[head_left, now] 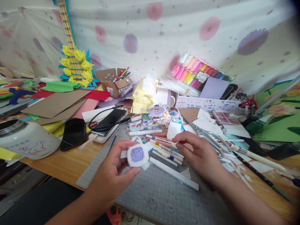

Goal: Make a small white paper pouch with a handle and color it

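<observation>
My left hand (117, 170) pinches a small white paper cutout (137, 155) between thumb and fingers. Its rounded face has a scribbled purple centre, and pale tabs stick out at its sides. Above the right end of a row of marker pens (165, 153) is my right hand (199, 154), fingers bent and slightly apart. Its fingertips are close to a peach-toned marker; whether they touch it I cannot tell. A thick white stick (174, 173) lies in front of the pens on the grey cutting mat (150, 200). Behind them rises a stack of coloured paper cutouts (147, 120).
Large scissors (208, 134) lie right of the pens among paper scraps. Phones (73, 134), a black cable (100, 114) and a white jar (28, 139) are at left. A yellow bag (144, 95), a clay pack (199, 70) and a flower-covered guitar craft (76, 67) stand behind.
</observation>
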Demonstrator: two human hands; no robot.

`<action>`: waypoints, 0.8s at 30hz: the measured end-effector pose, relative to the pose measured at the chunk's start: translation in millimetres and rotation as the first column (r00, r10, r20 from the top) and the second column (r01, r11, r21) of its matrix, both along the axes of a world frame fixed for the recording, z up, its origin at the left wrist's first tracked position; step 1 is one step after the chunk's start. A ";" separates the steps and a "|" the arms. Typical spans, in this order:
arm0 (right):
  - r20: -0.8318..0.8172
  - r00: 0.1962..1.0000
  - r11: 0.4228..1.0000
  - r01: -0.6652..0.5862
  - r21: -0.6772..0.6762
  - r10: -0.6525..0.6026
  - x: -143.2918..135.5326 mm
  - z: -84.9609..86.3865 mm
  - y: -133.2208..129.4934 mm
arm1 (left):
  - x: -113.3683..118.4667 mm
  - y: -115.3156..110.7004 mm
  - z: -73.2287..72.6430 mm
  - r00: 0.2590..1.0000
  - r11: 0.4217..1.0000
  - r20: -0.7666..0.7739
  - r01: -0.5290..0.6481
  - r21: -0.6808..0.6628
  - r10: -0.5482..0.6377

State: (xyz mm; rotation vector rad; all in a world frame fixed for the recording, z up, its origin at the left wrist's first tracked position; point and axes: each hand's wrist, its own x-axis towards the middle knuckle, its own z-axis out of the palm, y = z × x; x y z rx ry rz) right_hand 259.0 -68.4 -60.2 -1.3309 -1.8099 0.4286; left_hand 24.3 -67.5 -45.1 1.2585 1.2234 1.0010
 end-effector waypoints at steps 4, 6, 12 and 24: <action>0.328 0.941 0.974 -0.014 -0.224 0.089 6.8 3.8 4.6 | -13.8 9.3 6.4 0.996 0.999 -0.078 -0.042 0.014 0.043; 0.465 0.873 0.963 -0.018 -0.268 0.146 2.8 5.3 3.7 | -19.5 12.4 7.5 0.994 0.999 -0.101 -0.047 0.007 0.047; 0.623 0.768 0.953 0.058 -0.299 0.148 -6.5 4.5 4.9 | -23.0 15.3 7.9 0.994 0.999 -0.098 -0.042 -0.016 0.041; 0.532 0.846 0.942 0.145 -0.302 0.040 -6.1 -5.3 6.6 | -16.3 10.4 2.8 0.995 0.999 -0.090 -0.047 0.026 0.049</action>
